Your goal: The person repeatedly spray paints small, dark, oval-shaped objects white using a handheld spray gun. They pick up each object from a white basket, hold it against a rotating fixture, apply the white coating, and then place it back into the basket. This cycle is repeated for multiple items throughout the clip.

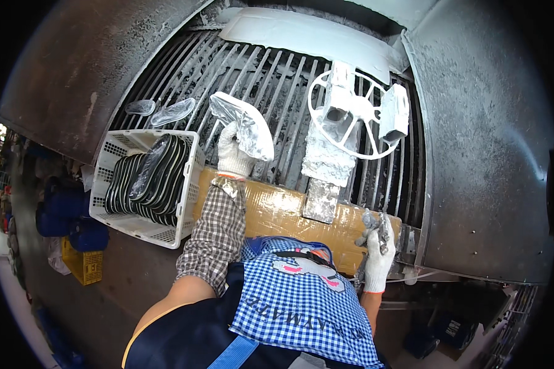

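Note:
My left hand, in a white knit glove, is closed on a shoe sole and holds it up over the slatted grate. The sole has a white rim, and crinkled clear film covers its face. At the right, my gloved right hand is wrapped round a grey, crusted spray gun, close to the cardboard's right end. Just left of my left forearm stands a white plastic crate with several dark, pale-edged soles on edge in it. One sole on top is wrapped in clear film.
A white-coated spoked wheel on a crusted stand rises from the grate. Two film-covered pieces lie behind the crate. Taped cardboard lines the front edge. Metal walls flank both sides. A yellow crate stands lower left.

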Motion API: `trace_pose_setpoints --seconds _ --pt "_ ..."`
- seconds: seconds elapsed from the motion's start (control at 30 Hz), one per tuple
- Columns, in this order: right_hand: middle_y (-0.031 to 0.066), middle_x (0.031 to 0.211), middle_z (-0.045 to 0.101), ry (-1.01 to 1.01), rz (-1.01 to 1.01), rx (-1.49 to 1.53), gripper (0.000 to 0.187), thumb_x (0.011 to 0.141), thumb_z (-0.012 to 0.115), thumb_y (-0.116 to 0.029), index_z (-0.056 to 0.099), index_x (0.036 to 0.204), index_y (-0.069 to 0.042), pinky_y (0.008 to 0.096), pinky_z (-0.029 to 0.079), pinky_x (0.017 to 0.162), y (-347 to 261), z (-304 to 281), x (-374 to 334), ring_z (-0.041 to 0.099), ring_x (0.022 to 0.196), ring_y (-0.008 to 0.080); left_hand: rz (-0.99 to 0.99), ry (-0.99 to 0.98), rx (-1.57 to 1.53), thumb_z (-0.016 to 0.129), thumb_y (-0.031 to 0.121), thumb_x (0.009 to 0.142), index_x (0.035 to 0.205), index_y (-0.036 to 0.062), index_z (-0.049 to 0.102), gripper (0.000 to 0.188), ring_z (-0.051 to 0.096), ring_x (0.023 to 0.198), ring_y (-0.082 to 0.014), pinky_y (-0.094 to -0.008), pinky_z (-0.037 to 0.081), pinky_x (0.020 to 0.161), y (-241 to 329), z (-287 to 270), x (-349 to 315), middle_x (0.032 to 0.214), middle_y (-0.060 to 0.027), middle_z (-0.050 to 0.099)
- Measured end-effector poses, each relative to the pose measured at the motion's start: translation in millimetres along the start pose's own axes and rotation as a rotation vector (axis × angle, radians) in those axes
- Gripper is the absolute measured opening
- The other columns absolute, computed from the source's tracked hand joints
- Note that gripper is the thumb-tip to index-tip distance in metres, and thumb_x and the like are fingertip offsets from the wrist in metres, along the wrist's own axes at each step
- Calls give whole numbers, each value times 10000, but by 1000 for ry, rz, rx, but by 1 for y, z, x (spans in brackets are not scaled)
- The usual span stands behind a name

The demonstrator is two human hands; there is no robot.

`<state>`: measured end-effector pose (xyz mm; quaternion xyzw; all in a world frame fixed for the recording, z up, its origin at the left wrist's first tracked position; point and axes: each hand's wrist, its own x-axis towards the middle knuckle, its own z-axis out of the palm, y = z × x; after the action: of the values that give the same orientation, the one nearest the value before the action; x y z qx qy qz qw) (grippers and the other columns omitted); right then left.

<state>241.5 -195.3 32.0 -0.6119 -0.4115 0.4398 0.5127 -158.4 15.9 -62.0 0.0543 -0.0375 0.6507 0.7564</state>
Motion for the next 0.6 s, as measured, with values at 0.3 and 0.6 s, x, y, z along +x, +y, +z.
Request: trace_pose_setpoints --seconds 0.3,0.6 --pt "109 1157 675 33 32 -122 557 1038 636 -134 491 1547 41 334 572 863 9 2 3 677 965 171 176 614 338 632 8 986 1345 -32 595 364 702 1162 -325 -488 615 995 -28 -42 3 1277 -185 692" --pt "105 1181 666 10 85 -181 525 1050 617 -82 494 1546 37 314 572 854 -3 17 10 677 975 159 206 845 367 628 45 1002 1364 -42 579 375 701 1158 -342 -473 611 992 -31 -123 -8 1286 -205 677"
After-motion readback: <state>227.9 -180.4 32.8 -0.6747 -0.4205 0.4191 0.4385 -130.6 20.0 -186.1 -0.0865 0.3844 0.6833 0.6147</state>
